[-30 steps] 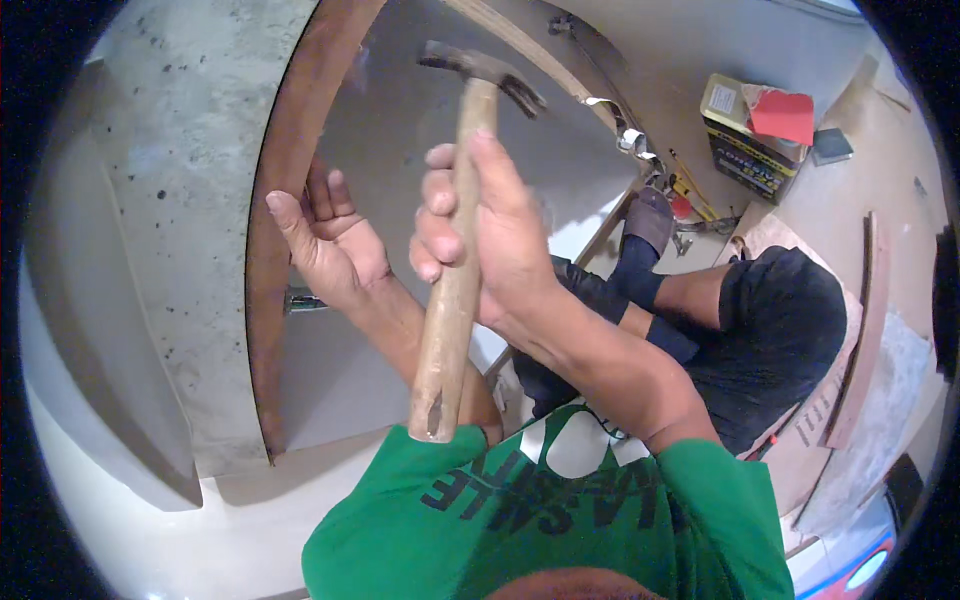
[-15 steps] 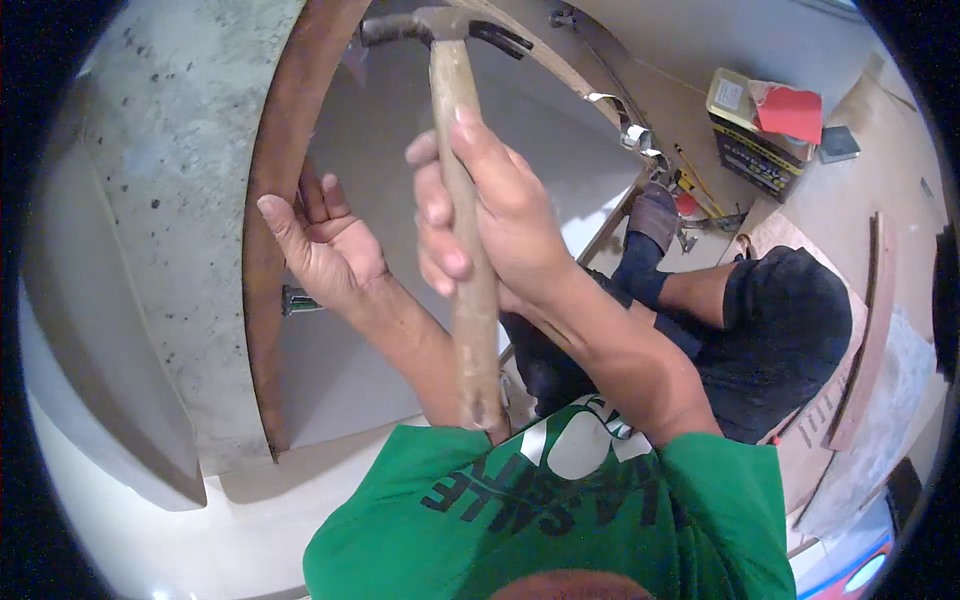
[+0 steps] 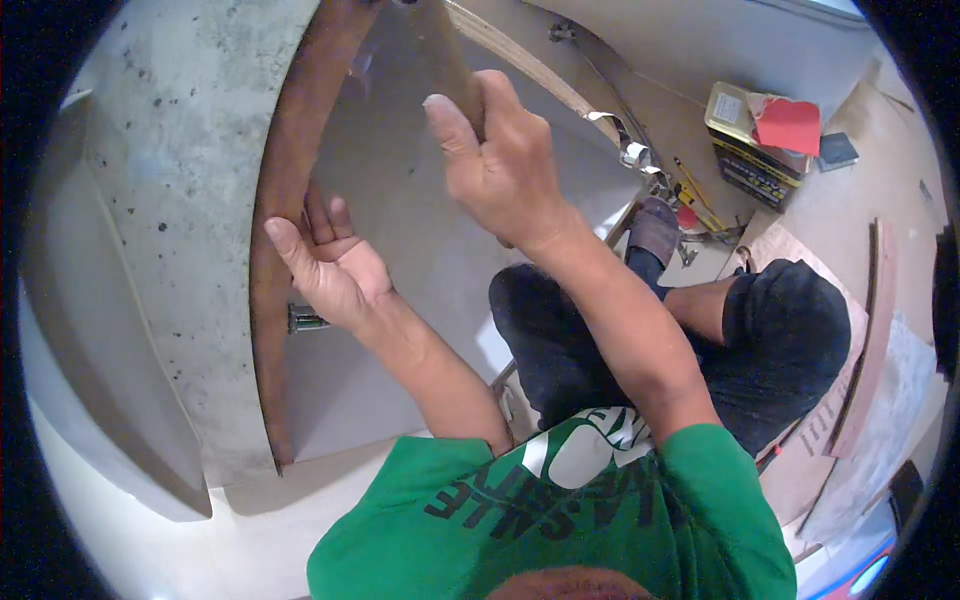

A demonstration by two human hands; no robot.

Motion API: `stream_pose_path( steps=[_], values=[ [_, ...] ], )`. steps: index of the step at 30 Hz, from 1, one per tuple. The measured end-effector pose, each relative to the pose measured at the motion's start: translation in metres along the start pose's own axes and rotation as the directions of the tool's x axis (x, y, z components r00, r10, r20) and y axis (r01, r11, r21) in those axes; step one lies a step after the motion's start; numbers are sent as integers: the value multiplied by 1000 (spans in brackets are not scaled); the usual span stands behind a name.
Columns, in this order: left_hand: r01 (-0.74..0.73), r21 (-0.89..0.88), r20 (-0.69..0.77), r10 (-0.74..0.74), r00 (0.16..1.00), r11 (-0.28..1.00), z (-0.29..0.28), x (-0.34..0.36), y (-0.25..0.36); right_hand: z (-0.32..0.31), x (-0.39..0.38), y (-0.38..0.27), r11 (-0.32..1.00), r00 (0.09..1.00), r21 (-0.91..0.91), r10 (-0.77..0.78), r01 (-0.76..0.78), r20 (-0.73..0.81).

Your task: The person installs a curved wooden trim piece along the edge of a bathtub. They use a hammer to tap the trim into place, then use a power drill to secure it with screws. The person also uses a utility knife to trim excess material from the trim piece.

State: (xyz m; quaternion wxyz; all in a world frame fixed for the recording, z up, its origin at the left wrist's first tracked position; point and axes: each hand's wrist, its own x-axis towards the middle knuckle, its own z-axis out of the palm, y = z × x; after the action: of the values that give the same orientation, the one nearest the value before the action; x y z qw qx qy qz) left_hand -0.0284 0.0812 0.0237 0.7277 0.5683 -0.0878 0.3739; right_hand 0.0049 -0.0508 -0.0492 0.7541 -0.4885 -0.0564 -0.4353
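Gripping a wooden hammer handle in a closed fist, the right hand is raised high, and the hammer head is out of the picture at the top edge. The left hand is open, with its fingers laid flat against the curved brown plywood strip, pressing it to the edge of the rough grey concrete wall. I judge that the step in hand is nailing this strip, and that the next move needs a straight blow well apart from the left fingers. The strip is thin, smooth and bent in a long arc; the concrete is speckled with small dark pits. A small metal fitting sticks out just beside the left wrist. Behind, a yellow box lies on the floor.
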Motion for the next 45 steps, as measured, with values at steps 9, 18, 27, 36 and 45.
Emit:
stream_pose_path(
  steps=[9,18,27,36,45],
  values=[
    [-40,11,45,39,998,999,-6,3,-5,-18,-21,-1,970,977,128,195,-205,84],
    [-40,32,18,39,999,999,-1,2,-3,-3,-10,-2,999,999,-39,7,-5,31],
    [-33,21,41,32,999,999,0,0,0,-5,-9,-6,998,997,14,66,-66,43],
    [30,41,104,-34,994,999,56,-3,-63,-80,-71,2,900,900,79,417,-428,127],
    [-332,55,68,328,942,942,136,13,-107,-200,-130,-7,678,750,-430,661,-596,3]
  ],
)
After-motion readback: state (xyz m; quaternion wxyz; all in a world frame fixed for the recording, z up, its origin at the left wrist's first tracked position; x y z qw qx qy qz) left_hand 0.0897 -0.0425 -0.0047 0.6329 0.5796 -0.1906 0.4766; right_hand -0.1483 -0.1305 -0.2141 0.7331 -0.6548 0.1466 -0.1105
